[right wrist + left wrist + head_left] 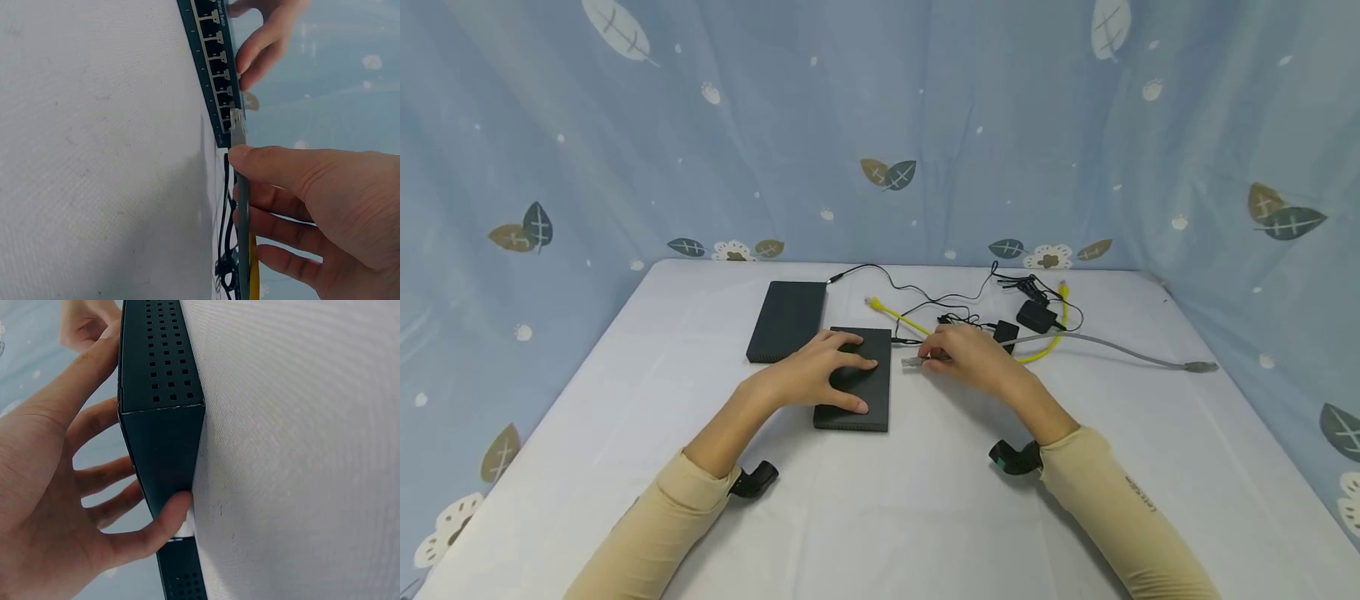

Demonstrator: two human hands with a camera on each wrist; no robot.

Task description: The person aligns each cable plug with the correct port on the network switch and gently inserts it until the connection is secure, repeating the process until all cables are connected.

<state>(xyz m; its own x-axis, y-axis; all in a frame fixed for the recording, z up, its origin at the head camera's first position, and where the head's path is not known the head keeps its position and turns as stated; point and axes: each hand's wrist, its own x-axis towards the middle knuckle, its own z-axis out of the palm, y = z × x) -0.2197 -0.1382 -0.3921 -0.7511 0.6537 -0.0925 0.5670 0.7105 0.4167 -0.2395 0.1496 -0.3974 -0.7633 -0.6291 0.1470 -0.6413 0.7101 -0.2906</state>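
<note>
My left hand (808, 367) rests with spread fingers on the nearer black Ethernet switch (877, 392), which lies flat on the table. In the left wrist view, its little finger touches the switch's side. To the right, my right hand (970, 354) pinches a grey network cable (1120, 346) just behind its clear plug (912, 362). The plug points left at the switch's row of ports (219, 56); in the right wrist view it overlaps the end of that row, and I cannot tell whether they touch. The cable's far end lies off to the right.
Behind on the left lies a second black box (790, 312), a loose black power lead's plug (837, 279) near its corner. A thin black lead (904, 340) meets the nearer switch's right side. A yellow network cable (891, 312) and two black adapters (1036, 317) lie behind my right hand.
</note>
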